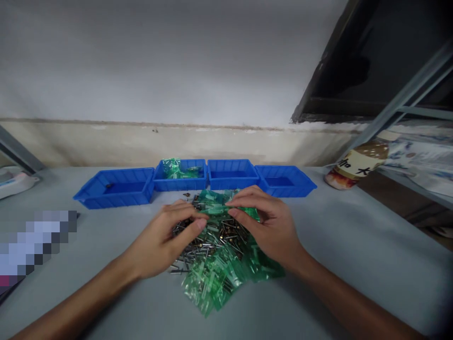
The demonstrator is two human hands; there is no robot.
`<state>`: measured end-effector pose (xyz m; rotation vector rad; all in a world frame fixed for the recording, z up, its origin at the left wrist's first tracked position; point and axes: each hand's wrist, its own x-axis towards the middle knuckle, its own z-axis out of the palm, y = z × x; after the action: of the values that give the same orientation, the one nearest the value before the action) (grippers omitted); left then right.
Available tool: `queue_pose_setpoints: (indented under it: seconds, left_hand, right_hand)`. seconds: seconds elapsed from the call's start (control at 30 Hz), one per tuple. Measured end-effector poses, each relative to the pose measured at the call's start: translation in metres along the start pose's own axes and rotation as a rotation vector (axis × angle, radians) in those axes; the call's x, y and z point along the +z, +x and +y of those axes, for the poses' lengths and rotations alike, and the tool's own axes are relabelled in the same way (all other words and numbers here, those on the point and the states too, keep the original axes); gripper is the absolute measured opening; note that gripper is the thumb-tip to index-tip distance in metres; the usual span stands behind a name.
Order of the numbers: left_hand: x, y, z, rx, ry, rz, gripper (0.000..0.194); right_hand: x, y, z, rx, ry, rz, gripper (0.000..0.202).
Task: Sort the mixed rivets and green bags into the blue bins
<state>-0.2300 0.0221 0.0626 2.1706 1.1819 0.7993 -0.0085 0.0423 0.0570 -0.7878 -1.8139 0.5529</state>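
Right hand: thumb and fingertips pinched on green plastic bag | left hand: half-curled at bag's opposite edge, grip unclear | bag: above loose metal pins, hands flanking it, probably to steady it

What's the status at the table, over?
Right hand pinching a green bag; left hand at its other end, grip unclear. Loose metal pins and more bags beneath. Bottle well off right, not in the way.
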Motion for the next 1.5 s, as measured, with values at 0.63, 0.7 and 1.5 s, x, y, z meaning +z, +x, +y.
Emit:
queue_pose_setpoints:
  seconds: [0.63, 0.7, 1.5]
  left_hand:
    - [0.006, 0.001, -0.004, -0.201, -0.615, 0.124, 0.02]
    - [0.006, 0.002, -0.004, -0.207, -0.63, 0.137, 0.017]
    - [0.001, 0.003, 0.004, -0.162, -0.512, 0.217, 0.014]
  right_hand:
    - [-0.002, -0.003, -0.002, 0.096, -0.027, -0.12, 0.023]
    - [-0.002, -0.002, -0.005, 0.195, 0.08, -0.173, 0.022]
    - [0.001, 0.0, 0.009, 0.214, 0.116, -0.054, 0.021]
